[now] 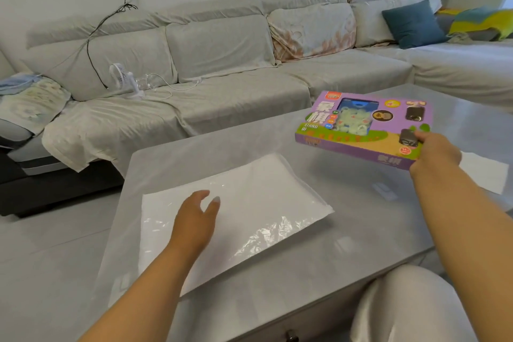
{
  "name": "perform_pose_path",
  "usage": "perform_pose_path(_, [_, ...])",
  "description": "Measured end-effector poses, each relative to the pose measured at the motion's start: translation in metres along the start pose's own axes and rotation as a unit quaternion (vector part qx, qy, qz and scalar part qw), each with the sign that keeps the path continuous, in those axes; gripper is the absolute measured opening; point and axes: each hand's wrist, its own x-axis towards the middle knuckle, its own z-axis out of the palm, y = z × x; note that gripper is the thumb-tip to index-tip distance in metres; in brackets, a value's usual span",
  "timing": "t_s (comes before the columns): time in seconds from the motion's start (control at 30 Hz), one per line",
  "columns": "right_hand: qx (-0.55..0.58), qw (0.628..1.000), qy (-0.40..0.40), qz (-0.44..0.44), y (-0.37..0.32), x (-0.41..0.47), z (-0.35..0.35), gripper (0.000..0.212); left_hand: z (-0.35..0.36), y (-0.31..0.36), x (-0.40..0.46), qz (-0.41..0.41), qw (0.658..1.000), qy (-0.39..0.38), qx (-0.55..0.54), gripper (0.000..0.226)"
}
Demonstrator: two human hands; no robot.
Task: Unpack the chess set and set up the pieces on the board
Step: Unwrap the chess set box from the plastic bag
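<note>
A purple chess set box (361,125) with a clear window showing pale round pieces hangs above the grey table (347,236) at the right. My right hand (433,150) grips its near right corner, thumb on top. A white sheet in clear plastic wrap (249,214) lies flat in the middle of the table. My left hand (194,216) hovers over or rests on the left part of that sheet, fingers straight and spread; contact cannot be told.
A long grey sofa (222,64) runs behind the table, with a small white fan (122,78), cables and a blue cushion (413,23) on it. Another white paper (485,172) lies at the table's right edge. My knee (402,305) is at the lower right.
</note>
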Motion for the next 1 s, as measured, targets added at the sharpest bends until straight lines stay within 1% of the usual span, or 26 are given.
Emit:
perform_pose_path(0.07, [-0.002,1.000,-0.015,-0.003,-0.002,-0.008,0.007,0.019,0.001,0.013,0.000,-0.006,0.997,-0.021,-0.068,0.043])
perform_pose_path(0.13, [-0.026,0.997,-0.068,0.013,0.002,-0.016,0.017,0.014,0.002,0.024,0.002,-0.043,0.984,-0.047,-0.167,0.041])
perform_pose_path(0.17, [-0.041,0.994,-0.100,0.029,0.006,-0.021,0.023,0.016,0.004,0.030,0.003,-0.073,0.966,-0.062,-0.240,0.038])
perform_pose_path(0.2, [-0.059,0.988,-0.134,0.050,0.013,-0.027,0.029,0.016,0.005,0.035,0.004,-0.106,0.940,-0.076,-0.316,0.037])
perform_pose_path(0.23, [-0.077,0.980,-0.169,0.069,0.019,-0.034,0.035,0.011,0.005,0.040,0.004,-0.136,0.910,-0.089,-0.382,0.038])
perform_pose_path(0.27, [-0.095,0.971,-0.203,0.086,0.027,-0.043,0.039,0.007,0.005,0.043,0.004,-0.162,0.881,-0.100,-0.432,0.040])
perform_pose_path(0.3, [-0.113,0.962,-0.228,0.099,0.037,-0.049,0.044,0.008,0.005,0.045,0.003,-0.182,0.858,-0.110,-0.467,0.042])
perform_pose_path(0.33, [-0.132,0.954,-0.245,0.114,0.047,-0.057,0.049,0.009,0.005,0.045,0.003,-0.195,0.839,-0.120,-0.494,0.043])
perform_pose_path(0.4, [-0.155,0.940,-0.266,0.145,0.067,-0.070,0.055,0.008,0.001,0.043,0.001,-0.203,0.813,-0.126,-0.531,0.038])
perform_pose_path(0.47, [-0.166,0.929,-0.284,0.167,0.082,-0.080,0.058,0.010,-0.002,0.039,-0.001,-0.207,0.805,-0.117,-0.544,0.027])
perform_pose_path(0.53, [-0.163,0.927,-0.290,0.172,0.096,-0.084,0.058,0.022,-0.006,0.032,-0.004,-0.213,0.804,-0.100,-0.546,0.018])
perform_pose_path(0.57, [-0.177,0.931,-0.276,0.162,0.101,-0.083,0.057,0.029,-0.008,0.027,-0.004,-0.214,0.801,-0.092,-0.552,0.016])
perform_pose_path(0.6, [-0.218,0.931,-0.260,0.138,0.107,-0.082,0.055,0.033,-0.010,0.022,-0.005,-0.214,0.796,-0.083,-0.560,0.015])
perform_pose_path(0.63, [-0.304,0.914,-0.251,0.096,0.114,-0.080,0.053,0.032,-0.012,0.016,-0.005,-0.213,0.792,-0.075,-0.568,0.014])
perform_pose_path(0.67, [-0.429,0.867,-0.250,0.039,0.123,-0.076,0.050,0.027,-0.013,0.012,-0.005,-0.210,0.787,-0.067,-0.576,0.013])
perform_pose_path(0.7, [-0.551,0.794,-0.257,-0.017,0.132,-0.074,0.046,0.024,-0.014,0.009,-0.005,-0.206,0.784,-0.059,-0.583,0.013])
perform_pose_path(0.73, [-0.645,0.717,-0.255,-0.059,0.142,-0.072,0.042,0.037,-0.015,0.006,-0.004,-0.203,0.780,-0.051,-0.590,0.013])
perform_pose_path(0.77, [-0.713,0.651,-0.249,-0.080,0.151,-0.073,0.040,0.056,-0.015,0.004,-0.003,-0.202,0.775,-0.042,-0.597,0.012])
perform_pose_path(0.8, [-0.745,0.610,-0.251,-0.099,0.159,-0.075,0.037,0.069,-0.016,0.002,-0.002,-0.203,0.770,-0.034,-0.604,0.012])
perform_pose_path(0.83, [-0.763,0.580,-0.260,-0.121,0.165,-0.079,0.037,0.071,-0.017,0.001,-0.002,-0.202,0.765,-0.029,-0.611,0.012])
perform_pose_path(0.87, [-0.767,0.565,-0.270,-0.136,0.169,-0.081,0.037,0.067,-0.017,0.000,-0.001,-0.200,0.761,-0.026,-0.617,0.013])
perform_pose_path(0.9, [-0.765,0.560,-0.282,-0.148,0.171,-0.083,0.038,0.058,-0.017,-0.001,-0.001,-0.196,0.759,-0.025,-0.620,0.014])
perform_pose_path(0.93, [-0.741,0.585,-0.292,-0.153,0.170,-0.082,0.040,0.048,-0.017,-0.002,0.000,-0.192,0.759,-0.024,-0.622,0.014])
perform_pose_path(1.0, [-0.663,0.685,-0.274,-0.130,0.161,-0.069,0.042,0.033,-0.017,-0.003,0.001,-0.183,0.758,-0.027,-0.626,0.014])
